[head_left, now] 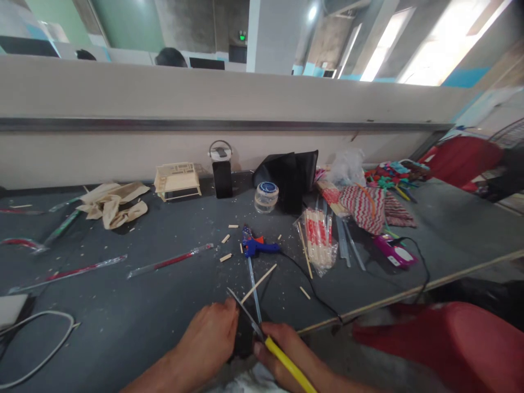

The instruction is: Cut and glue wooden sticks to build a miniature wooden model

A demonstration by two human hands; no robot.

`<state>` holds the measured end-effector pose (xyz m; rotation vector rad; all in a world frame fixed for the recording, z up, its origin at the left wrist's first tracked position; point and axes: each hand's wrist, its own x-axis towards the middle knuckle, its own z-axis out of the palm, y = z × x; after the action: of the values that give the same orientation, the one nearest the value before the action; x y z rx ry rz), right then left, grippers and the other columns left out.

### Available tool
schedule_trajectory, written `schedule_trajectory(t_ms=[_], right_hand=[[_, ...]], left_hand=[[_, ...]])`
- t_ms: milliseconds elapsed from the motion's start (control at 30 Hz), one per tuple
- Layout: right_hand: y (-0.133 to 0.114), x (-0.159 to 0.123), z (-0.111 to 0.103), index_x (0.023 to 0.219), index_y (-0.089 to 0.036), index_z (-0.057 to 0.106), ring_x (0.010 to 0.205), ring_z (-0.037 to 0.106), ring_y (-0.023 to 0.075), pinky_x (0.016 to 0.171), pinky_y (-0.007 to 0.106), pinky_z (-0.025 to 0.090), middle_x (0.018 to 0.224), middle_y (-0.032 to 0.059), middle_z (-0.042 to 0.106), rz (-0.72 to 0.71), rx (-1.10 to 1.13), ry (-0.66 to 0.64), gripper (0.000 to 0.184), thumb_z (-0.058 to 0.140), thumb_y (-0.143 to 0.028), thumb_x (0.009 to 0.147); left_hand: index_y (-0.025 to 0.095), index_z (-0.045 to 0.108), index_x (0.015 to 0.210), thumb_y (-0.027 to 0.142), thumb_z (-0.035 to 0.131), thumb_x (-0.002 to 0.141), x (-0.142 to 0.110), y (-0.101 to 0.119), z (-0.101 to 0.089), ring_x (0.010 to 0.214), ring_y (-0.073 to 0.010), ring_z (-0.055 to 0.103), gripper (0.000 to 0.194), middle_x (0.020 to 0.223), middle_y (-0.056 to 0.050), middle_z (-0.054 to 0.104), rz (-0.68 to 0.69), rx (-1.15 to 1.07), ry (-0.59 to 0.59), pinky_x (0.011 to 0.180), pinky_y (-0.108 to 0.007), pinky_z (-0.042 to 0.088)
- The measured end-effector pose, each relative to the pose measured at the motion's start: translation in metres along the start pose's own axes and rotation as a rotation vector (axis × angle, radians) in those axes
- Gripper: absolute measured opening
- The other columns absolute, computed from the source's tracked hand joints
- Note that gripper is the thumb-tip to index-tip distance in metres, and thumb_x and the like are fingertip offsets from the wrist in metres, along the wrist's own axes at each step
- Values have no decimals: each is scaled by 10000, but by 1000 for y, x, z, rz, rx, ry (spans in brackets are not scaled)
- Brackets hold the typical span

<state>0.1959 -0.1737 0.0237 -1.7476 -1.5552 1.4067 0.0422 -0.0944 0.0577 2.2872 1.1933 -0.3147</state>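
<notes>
My right hand (284, 346) is wrapped round a yellow-handled cutting tool (289, 363), whose slim metal blade points up and left. Whether it is a knife or scissors I cannot tell. Beside the blade, my left hand (216, 328) is closed, with its thumb side towards a thin wooden stick (260, 282). The stick's near end disappears behind the blade, by my left fingers. Just beyond, a blue hot glue gun (260, 247) lies on its side with a clear glue stick (254, 289) stretching from it towards me. Short cut wooden pieces (225, 257) lie left of the gun.
The dark table (164, 311) holds a small wooden frame model (178, 180), a lantern, a phone (222, 179), a clear jar (266, 197), a bag of sticks (319, 240) and a purple device (393, 252). Wrapped red sticks lie left. A black cord runs right; a red chair (462, 344) stands beside the edge.
</notes>
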Motion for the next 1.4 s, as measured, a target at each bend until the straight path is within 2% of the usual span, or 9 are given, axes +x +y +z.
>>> schedule_trajectory(t_ms=[167,300,433,533,633,733,833,1067,1400], right_hand=[[-14,-6,-23,816,-172,573,588,475,96,531,178,346,653,-41,517,-143,29,-109,107,508,-253,795],[-7,-11,-51,1069,-234,598,685,597,161,606,219,428,804,1,659,-102,-234,-143,395,662,-253,680],[26,6,-73,1226,-211,560,950,612,267,818,368,455,1051,124,656,-74,-666,287,553,641,-192,680],[39,19,-83,1232,-208,573,962,607,273,833,410,461,1039,127,646,-178,-881,379,556,607,-142,681],[19,18,-89,1148,-189,630,923,608,289,782,434,478,1014,139,647,-337,-1010,506,397,594,-179,753],[-25,14,-90,1257,-188,535,1014,577,215,888,367,449,1095,107,633,-683,-959,727,375,503,-173,884],[-62,21,-90,1202,-244,571,1112,521,208,1022,404,334,1131,68,624,-956,-970,724,305,543,-265,899],[-64,43,-81,897,-221,675,662,462,134,650,297,298,695,4,574,-884,-933,547,272,445,-355,953],[-50,37,-62,782,-206,646,653,429,148,629,309,228,670,8,570,-743,-889,601,318,427,-354,960]], left_hand=[[162,556,858,200,267,925,1,-20,-8,662,-185,628,300,713,-68,649,-40,-149,136,586,-267,388],[178,489,741,319,282,929,-4,-46,-29,553,-118,459,313,589,20,478,-107,-403,351,537,-235,324],[179,485,764,499,344,889,-13,-43,-43,472,-74,297,371,560,75,308,-34,-899,273,450,-193,250],[177,484,783,534,378,868,-17,-31,-42,446,-62,239,383,546,89,261,12,-1103,200,421,-187,209],[174,498,763,513,365,888,-19,-23,-41,468,-67,277,384,551,75,304,54,-1010,225,437,-192,233],[181,500,737,460,337,919,-21,-17,-42,552,-86,381,371,608,41,433,122,-757,291,517,-208,314],[193,468,735,408,290,944,-22,-12,-43,572,-98,415,349,633,30,483,208,-572,291,550,-225,332],[213,401,743,286,256,949,-17,-14,-33,503,-106,423,262,595,26,492,225,-294,357,494,-237,283],[216,402,740,274,255,953,-7,-18,-18,539,-136,497,264,624,2,549,199,-241,391,523,-256,291]])
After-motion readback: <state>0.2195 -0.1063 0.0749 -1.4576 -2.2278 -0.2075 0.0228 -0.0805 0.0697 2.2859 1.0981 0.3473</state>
